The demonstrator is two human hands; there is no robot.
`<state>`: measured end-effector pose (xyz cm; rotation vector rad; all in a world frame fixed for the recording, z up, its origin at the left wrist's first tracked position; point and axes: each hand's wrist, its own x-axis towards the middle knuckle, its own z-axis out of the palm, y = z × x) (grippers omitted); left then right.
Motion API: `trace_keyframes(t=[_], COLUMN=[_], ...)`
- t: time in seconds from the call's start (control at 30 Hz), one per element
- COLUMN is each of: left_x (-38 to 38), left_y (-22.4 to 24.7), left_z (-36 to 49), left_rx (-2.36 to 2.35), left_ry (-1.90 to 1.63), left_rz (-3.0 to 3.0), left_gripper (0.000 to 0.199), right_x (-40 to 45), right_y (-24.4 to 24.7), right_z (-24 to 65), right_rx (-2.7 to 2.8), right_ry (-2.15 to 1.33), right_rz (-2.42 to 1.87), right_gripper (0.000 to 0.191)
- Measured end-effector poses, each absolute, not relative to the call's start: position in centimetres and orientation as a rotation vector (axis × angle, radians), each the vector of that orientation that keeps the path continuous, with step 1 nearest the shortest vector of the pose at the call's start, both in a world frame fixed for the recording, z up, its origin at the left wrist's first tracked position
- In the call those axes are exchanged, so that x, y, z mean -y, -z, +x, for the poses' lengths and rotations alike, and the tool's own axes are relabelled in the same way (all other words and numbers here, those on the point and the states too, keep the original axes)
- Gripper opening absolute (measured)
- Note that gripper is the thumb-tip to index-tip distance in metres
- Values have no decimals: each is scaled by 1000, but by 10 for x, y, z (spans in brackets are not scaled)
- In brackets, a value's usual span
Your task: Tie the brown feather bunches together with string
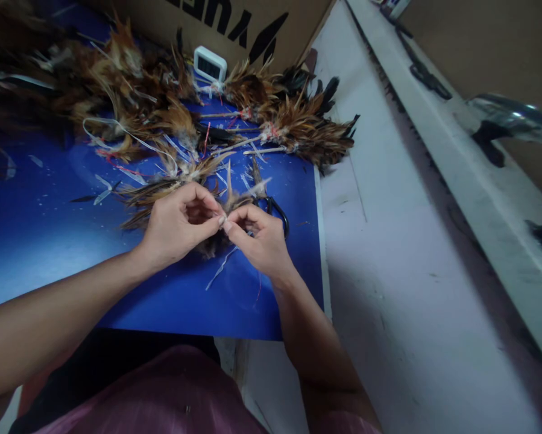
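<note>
My left hand (182, 218) and my right hand (259, 238) meet above the blue table, thumb against forefinger in each. Between the fingertips is a small pale bit, too fine to make out. Brown feathers (146, 196) lie under and behind my left hand, and downy fluff (211, 247) shows below the fingertips. A thin whitish plastic strip (220, 268) trails onto the table under my hands. Just behind my right hand lie scissors with black handles (280, 214), partly covered by a pale feather and the hand.
Feather dusters with thin sticks (293, 129) lie at the back right. Loose brown feathers (126, 78) are heaped at the back left. A small white device (210, 63) stands before a cardboard box (293, 24). The blue table (162, 307) ends beside a pale wall (388, 289).
</note>
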<state>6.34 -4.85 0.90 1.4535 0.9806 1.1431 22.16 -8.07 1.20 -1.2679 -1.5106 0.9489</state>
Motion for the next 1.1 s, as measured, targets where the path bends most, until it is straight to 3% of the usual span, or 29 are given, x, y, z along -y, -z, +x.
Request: trace_keyframes(t=[0.6, 1.1], left_x=[49, 49], left_y=[-8, -4], left_z=[64, 63], left_rx=[-1002, -1016], left_ry=[-1177, -1259], left_rz=[1464, 1540], left_gripper=[25, 27], right_x=[81, 80], right_y=[-9, -11], right_z=[219, 217], right_rx=[1328, 1253], right_ry=[-1041, -1104], right_rz=[-1297, -1275], right_gripper=[22, 11])
